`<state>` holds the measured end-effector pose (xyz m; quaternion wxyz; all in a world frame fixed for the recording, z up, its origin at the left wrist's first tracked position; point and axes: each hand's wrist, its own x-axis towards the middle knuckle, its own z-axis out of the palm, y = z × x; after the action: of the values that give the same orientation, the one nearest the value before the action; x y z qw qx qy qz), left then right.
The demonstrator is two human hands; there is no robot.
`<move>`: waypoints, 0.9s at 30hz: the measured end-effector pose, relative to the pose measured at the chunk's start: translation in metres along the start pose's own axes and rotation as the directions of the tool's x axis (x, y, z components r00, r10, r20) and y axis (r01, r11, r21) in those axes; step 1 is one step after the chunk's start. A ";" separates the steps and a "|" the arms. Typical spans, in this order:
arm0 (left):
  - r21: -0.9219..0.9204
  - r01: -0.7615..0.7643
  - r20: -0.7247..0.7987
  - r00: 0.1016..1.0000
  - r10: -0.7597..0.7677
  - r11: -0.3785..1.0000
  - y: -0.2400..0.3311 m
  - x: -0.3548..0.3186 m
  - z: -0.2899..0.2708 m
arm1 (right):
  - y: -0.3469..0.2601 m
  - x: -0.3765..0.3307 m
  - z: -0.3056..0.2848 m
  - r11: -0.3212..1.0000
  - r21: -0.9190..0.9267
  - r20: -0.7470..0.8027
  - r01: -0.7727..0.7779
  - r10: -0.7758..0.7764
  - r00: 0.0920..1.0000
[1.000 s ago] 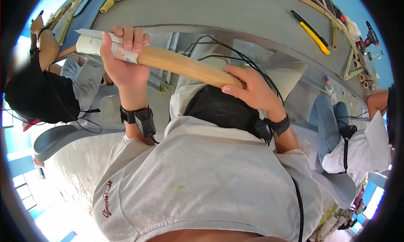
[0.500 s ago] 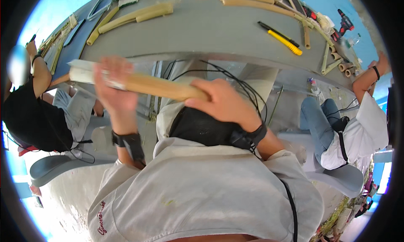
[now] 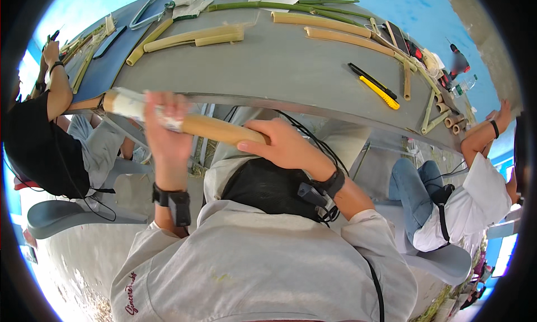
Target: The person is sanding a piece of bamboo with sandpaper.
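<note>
A tan length of split bamboo (image 3: 218, 130) lies across my lap side, just off the table's near edge and roughly level. My left hand (image 3: 168, 137), a little blurred, is closed over a white sheet (image 3: 134, 106) that wraps the bamboo's left part. A bit of bare bamboo pokes out past the sheet at the left end. At the other end my right hand (image 3: 291, 146) grips the bamboo, thumb and fingers round its tip. What kind of sheet it is I cannot make out.
On the grey table (image 3: 268, 59) lie a yellow utility knife (image 3: 377, 90), split bamboo pieces (image 3: 196, 38) and green stalks (image 3: 263, 5). A red-black power drill (image 3: 458, 62) and short bamboo tubes (image 3: 450, 120) are at the right. People sit on both sides.
The view has shifted, showing more of the table's far side. Along the bamboo, my left hand and the sheet have slid slightly rightward, baring its left tip. My right hand keeps its grip.
</note>
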<state>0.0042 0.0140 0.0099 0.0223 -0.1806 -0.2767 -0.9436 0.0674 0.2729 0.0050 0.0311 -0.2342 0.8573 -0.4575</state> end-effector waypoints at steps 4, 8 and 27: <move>0.250 0.100 0.084 0.989 -0.125 0.963 0.000 -0.011 0.003 | 0.006 0.005 0.004 0.990 0.129 0.015 -0.060 0.059 0.998; 0.140 0.003 0.192 0.981 -0.030 0.990 0.050 -0.002 -0.004 | 0.018 -0.012 -0.012 0.977 0.186 0.039 -0.108 0.102 0.994; -0.083 -0.057 0.192 0.979 0.072 0.995 0.010 -0.021 0.021 | -0.005 -0.028 -0.022 0.991 0.078 0.022 -0.112 0.111 0.994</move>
<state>0.0328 0.0153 0.0245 0.0188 -0.2819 -0.2347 -0.9301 0.0884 0.2994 0.0173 0.0734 -0.1887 0.8499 -0.4865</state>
